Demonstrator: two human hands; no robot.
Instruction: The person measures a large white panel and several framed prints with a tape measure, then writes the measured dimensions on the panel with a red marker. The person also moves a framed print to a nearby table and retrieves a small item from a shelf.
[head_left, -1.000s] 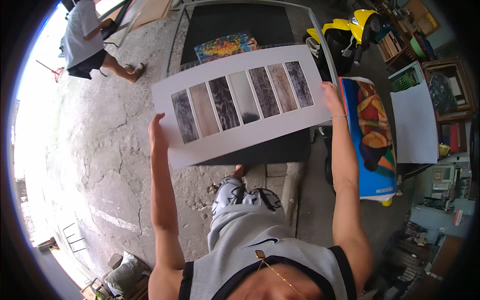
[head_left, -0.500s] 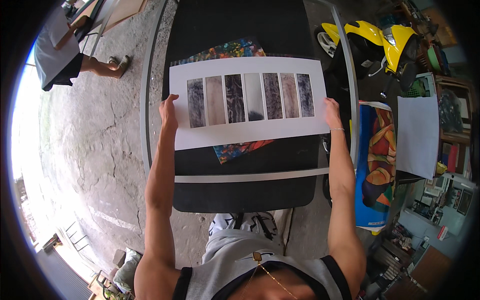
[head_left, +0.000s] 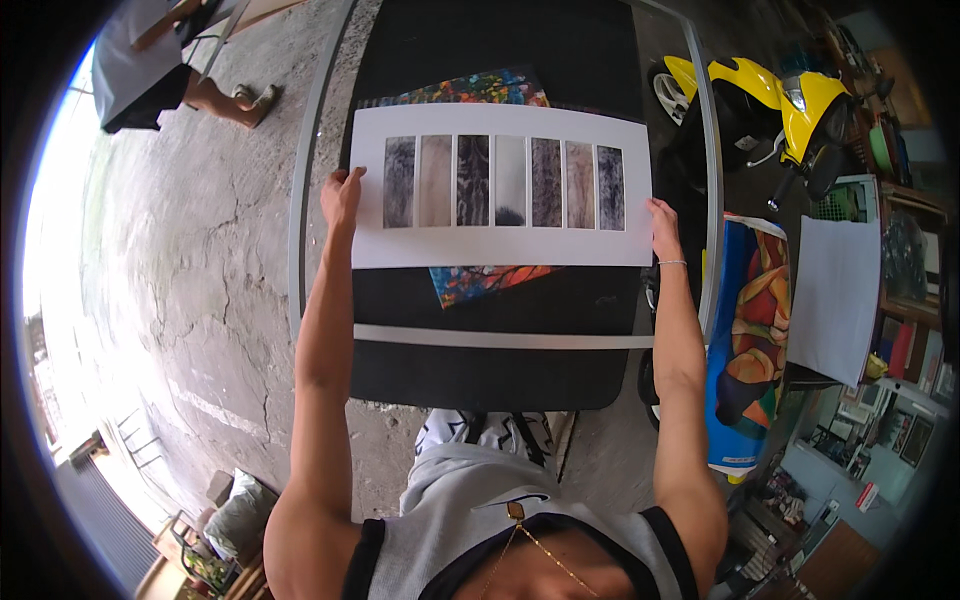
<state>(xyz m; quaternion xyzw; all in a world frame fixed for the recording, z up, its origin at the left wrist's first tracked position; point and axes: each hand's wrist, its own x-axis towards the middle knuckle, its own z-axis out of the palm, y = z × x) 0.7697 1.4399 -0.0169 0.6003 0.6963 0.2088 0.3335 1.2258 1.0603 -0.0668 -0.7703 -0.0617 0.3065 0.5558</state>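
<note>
A wide white mat board is held out level in front of me, with a row of several upright panels, some dark and mottled, others pale. My left hand pinches its left edge, thumb on top, while my right hand grips the right edge. Partly hidden beneath the board is a colourful painted picture, whose corners stick out at the top and bottom. It rests on a black tabletop. Around this area runs a thin silver-grey frame, its near bar crossing the table.
To the right stand a yellow motorbike, a rolled or bent colourful print and a white panel. Cluttered shelves line the far right. On the cracked concrete floor at the upper left, a person is partly in view.
The mat board has turned slightly and now lies straighter, its right edge lower relative to the left. Both hands keep hold of it. The whole view has shifted a little.
</note>
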